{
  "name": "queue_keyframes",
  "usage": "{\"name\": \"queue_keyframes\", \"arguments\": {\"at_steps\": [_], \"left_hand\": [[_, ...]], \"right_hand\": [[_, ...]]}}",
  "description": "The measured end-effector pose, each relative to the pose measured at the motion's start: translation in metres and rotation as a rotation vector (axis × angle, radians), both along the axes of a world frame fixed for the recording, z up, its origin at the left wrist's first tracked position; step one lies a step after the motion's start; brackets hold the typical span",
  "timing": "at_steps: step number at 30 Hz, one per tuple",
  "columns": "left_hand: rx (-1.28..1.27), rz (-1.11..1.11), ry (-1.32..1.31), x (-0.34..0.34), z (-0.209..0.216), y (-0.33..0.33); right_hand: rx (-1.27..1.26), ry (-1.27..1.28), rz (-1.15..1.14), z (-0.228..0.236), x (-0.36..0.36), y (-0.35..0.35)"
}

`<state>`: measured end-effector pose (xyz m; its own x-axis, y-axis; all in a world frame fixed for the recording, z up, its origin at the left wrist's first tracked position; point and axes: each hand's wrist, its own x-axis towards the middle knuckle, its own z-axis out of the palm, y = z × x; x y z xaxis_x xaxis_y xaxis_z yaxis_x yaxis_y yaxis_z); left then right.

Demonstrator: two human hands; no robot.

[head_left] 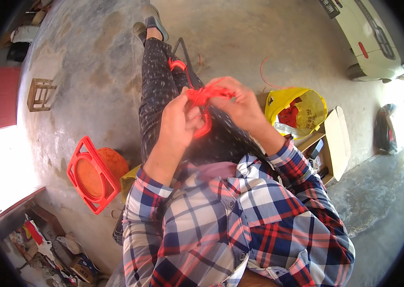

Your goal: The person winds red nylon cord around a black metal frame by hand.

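Both my hands are raised over my lap, working a bunch of red cord [201,95]. My left hand [179,119] pinches the cord from the left with thumb and fingers closed on it. My right hand [240,106] grips the same cord from the right, fingers curled over its top. A red loop of the cord [206,128] hangs down between the hands over my dark patterned trousers [156,91]. My plaid shirt sleeves fill the lower part of the view.
An orange spool in a red plastic frame [93,173] lies on the concrete floor at left. A yellow bag [302,111] and an open cardboard box [333,143] sit at right. A small wooden stool [39,94] stands far left; a white vehicle [369,40] is parked top right.
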<state>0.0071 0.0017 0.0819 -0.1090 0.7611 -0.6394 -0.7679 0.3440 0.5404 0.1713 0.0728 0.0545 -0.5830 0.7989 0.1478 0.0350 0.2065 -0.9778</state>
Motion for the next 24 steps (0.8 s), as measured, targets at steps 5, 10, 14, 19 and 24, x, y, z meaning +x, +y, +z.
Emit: {"name": "queue_keyframes", "arguments": {"at_steps": [5,10,14,19,24], "left_hand": [[0.066,-0.140,0.151,-0.013,-0.028,0.001],[0.007,0.029,0.567,0.011,-0.056,0.008],[-0.035,0.006,0.343,-0.001,-0.072,0.011],[-0.022,-0.056,0.386,0.010,-0.068,0.005],[0.068,-0.005,0.235,0.011,-0.066,0.005]], "right_hand": [[-0.620,0.514,-0.178,0.021,0.013,0.011],[-0.772,0.951,-0.116,0.023,0.056,0.039],[-0.800,0.951,0.034,0.054,0.091,0.027],[-0.603,0.785,-0.196,0.084,0.137,-0.019],[-0.592,1.060,-0.247,0.064,0.156,0.011]]}}
